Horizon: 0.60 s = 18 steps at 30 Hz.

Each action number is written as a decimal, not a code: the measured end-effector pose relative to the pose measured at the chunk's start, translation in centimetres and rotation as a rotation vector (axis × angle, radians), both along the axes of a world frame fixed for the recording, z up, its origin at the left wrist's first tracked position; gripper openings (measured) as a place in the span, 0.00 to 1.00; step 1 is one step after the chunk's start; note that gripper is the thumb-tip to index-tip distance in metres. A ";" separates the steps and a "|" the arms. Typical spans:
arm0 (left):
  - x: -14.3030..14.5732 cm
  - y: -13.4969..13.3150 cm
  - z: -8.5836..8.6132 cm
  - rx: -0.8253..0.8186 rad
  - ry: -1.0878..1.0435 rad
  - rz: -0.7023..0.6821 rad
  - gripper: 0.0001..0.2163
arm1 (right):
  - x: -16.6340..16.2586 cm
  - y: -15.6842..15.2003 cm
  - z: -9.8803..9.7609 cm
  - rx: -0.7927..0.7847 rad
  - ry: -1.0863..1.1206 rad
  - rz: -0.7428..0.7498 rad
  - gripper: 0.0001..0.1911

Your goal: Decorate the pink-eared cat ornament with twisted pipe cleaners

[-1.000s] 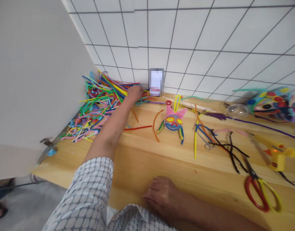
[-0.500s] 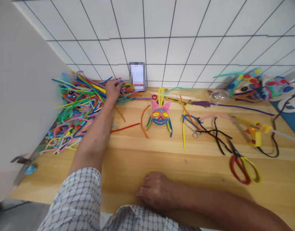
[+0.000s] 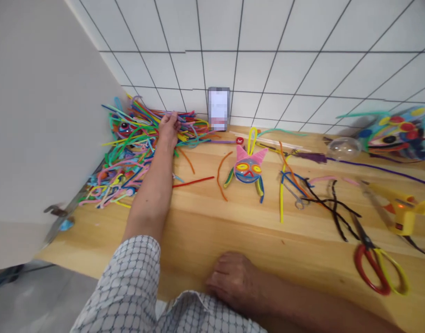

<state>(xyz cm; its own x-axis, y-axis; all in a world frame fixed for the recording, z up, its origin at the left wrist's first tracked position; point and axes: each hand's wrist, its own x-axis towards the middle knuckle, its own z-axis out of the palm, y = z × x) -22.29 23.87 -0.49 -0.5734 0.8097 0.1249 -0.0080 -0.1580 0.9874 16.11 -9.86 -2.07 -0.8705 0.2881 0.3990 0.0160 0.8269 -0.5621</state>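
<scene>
My left hand point(image 3: 169, 127) reaches far across the wooden table point(image 3: 212, 226) into a big heap of coloured pipe cleaners point(image 3: 132, 143) in the back left corner. Its fingers are pinched on strands of the heap at the top edge. My right hand point(image 3: 233, 280) rests near the table's front edge, fingers curled under, with nothing visible in it. A pipe-cleaner cat face point(image 3: 247, 169) with pink ears lies in the middle of the table, apart from both hands.
Red-and-yellow scissors point(image 3: 375, 263) and a yellow glue gun point(image 3: 399, 215) lie at the right. Loose black, yellow, orange and red pipe cleaners point(image 3: 312, 196) are scattered between. A phone point(image 3: 218, 107) leans on the tiled wall. A clear dome point(image 3: 342, 148) and colourful masks point(image 3: 396, 138) sit back right.
My left hand has lifted slightly and closed on strands in the heap. The camera view shifted sideways. My right hand has stayed put.
</scene>
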 end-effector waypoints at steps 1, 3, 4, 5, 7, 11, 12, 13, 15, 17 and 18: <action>-0.3 0.0 0.0 -0.010 -0.009 -0.007 0.25 | 0.0 0.0 0.1 -0.005 -0.009 0.005 0.16; -0.7 -0.1 -0.2 -0.009 -0.012 -0.015 0.27 | 0.1 0.0 0.2 -0.011 -0.015 0.002 0.16; -0.8 -0.1 -0.2 -0.001 -0.001 -0.020 0.29 | 0.1 0.0 0.3 -0.013 -0.018 0.003 0.16; -0.9 -0.2 -0.3 0.011 0.023 -0.026 0.31 | 0.1 0.0 0.4 -0.016 -0.019 0.004 0.15; -1.0 -0.3 -0.3 0.017 0.107 -0.044 0.34 | 0.2 0.1 0.5 -0.023 -0.024 0.014 0.15; -1.1 -0.5 0.1 -0.096 0.267 -0.078 0.41 | 0.2 0.3 0.7 -0.030 -0.030 0.027 0.13; -1.1 -0.4 0.3 -0.124 0.287 -0.085 0.42 | 0.2 0.3 0.8 -0.031 -0.031 0.030 0.13; -1.1 -0.3 0.5 -0.139 0.294 -0.083 0.43 | 0.2 0.3 0.8 -0.031 -0.028 0.033 0.13; -1.2 -0.1 1.1 -0.122 0.265 -0.057 0.41 | 0.2 0.3 0.9 -0.029 -0.025 0.027 0.14; -1.5 0.1 1.8 -0.056 0.162 0.005 0.37 | 0.2 0.3 1.0 -0.027 -0.018 0.018 0.15; -1.7 0.1 2.1 -0.019 0.104 0.041 0.34 | 0.2 0.3 1.0 -0.026 -0.021 0.016 0.15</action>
<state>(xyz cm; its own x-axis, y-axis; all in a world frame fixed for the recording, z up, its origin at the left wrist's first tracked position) -23.98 23.97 1.60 -0.5906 0.7888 0.1701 0.1002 -0.1375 0.9854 16.30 -9.59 -1.11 -0.8830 0.2844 0.3735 0.0152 0.8125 -0.5828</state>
